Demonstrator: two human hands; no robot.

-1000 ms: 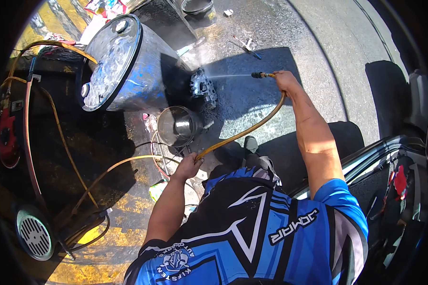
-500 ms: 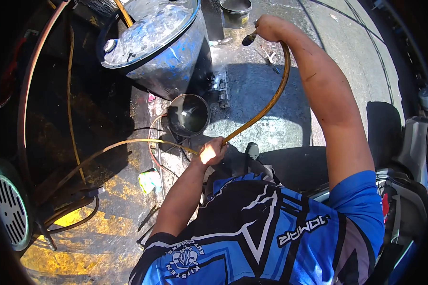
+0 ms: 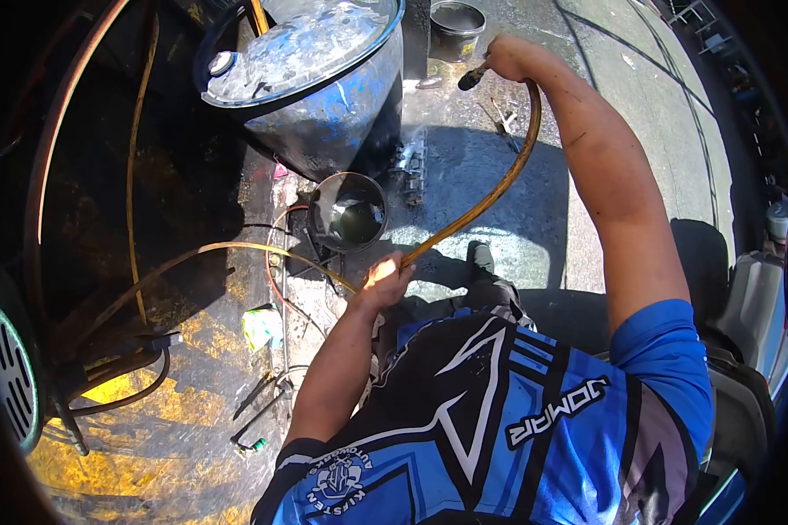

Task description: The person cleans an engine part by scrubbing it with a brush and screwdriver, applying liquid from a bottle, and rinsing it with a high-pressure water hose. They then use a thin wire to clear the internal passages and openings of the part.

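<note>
Both hands' grip on one hose (image 3: 490, 194)

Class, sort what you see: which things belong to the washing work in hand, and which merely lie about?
In use: right hand, nozzle, hose, left hand, metal part.
Lying about: drum, funnel, bucket, fan.

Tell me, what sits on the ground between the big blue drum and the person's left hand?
In the head view, a round metal pot stands on the wet ground between the drum and the left hand, which grips the yellow hose.
</note>
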